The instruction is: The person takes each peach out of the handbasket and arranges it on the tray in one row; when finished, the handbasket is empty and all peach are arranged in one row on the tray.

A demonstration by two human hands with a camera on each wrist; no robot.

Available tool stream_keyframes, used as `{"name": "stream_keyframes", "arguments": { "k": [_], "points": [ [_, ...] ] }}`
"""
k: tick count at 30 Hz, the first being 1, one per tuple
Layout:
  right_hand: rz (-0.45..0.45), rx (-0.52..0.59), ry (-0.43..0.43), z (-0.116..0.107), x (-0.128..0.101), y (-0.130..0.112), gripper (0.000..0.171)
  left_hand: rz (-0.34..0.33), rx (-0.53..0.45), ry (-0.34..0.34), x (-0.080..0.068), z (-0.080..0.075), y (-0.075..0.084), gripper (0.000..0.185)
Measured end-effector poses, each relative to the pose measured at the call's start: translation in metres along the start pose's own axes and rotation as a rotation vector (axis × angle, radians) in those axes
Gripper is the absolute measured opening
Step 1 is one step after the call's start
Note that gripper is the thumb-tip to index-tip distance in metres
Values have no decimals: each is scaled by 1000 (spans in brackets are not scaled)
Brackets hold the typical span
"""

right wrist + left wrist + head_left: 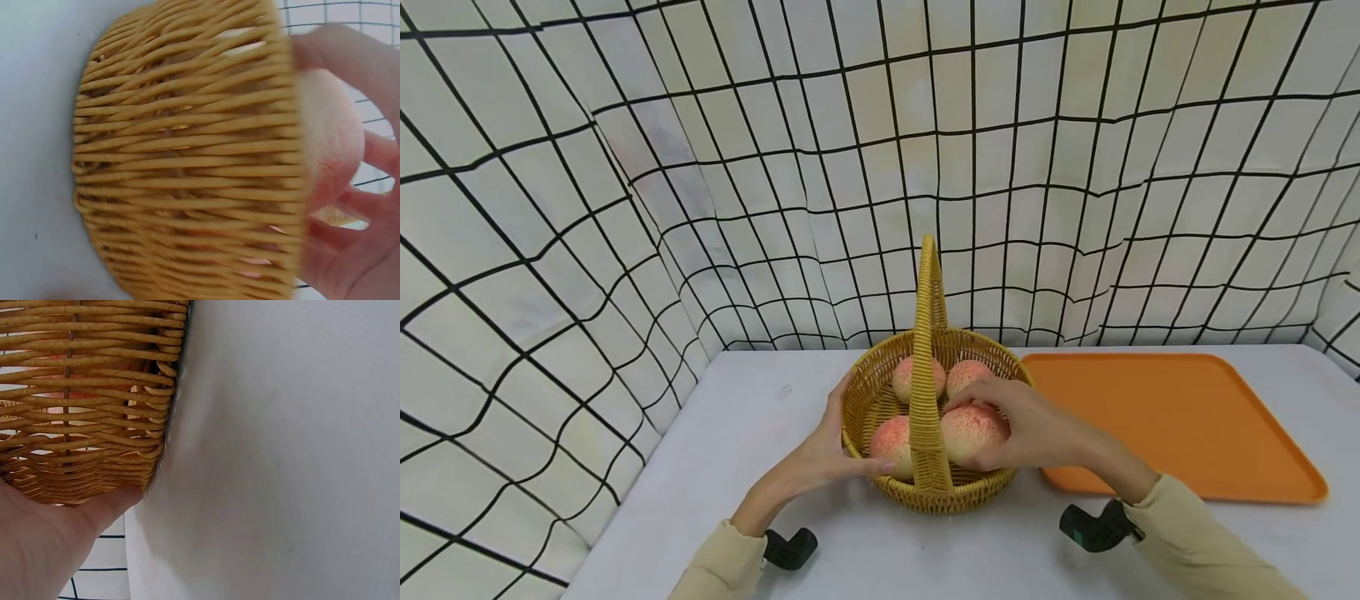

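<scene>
A round golden wicker basket (pixel 929 500) with a tall arched handle stands on the white table. Several peaches, pale with speckled pink tops, are inside it. My right hand (pixel 1033 425) curls around the front right peach (pixel 973 433), fingers over its far side and thumb at its near side. In the right wrist view this peach (pixel 331 137) shows just past the basket's rim. My left hand (pixel 823 450) holds the basket's left side, with its thumb over the front rim near another peach (pixel 891 442). Two more peaches, one (pixel 910 379) behind the handle, lie at the back.
An orange tray (pixel 1172 425) lies to the right of the basket, partly behind my right forearm. A white wall with a black grid (pixel 850 167) rises behind the table (pixel 760 400). Dark wrist-worn devices hang under both wrists.
</scene>
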State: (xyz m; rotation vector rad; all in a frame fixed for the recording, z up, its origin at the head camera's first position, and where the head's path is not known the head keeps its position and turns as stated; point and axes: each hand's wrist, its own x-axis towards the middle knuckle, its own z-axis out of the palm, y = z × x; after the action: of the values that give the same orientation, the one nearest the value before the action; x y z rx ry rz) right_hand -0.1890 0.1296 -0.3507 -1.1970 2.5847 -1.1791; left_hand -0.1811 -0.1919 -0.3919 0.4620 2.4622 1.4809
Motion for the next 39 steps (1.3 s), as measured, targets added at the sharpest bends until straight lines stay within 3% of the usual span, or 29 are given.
{"name": "stream_keyframes", "arguments": {
  "k": [4,9,14,18,22,29,39],
  "points": [
    [10,38,105,-13,-16,-15,53,-14,2,-1,-1,0,0,144],
    [27,-14,172,-40,-39,-24,52,-21,-9,-4,1,0,1,145],
    [104,-45,173,-69,-60,-14,55,-17,-12,-10,2,-1,1,145],
    [103,-111,216,-81,-71,4,58,2,-15,-22,4,-1,1,144],
    [109,-181,212,-84,-75,25,55,12,-51,-25,3,-1,0,145],
    [173,-173,138,-74,-69,58,53,5,-47,-27,2,-1,0,145],
    [112,-252,114,-64,-55,84,48,-4,-40,-24,1,-2,1,145]
  ]
}}
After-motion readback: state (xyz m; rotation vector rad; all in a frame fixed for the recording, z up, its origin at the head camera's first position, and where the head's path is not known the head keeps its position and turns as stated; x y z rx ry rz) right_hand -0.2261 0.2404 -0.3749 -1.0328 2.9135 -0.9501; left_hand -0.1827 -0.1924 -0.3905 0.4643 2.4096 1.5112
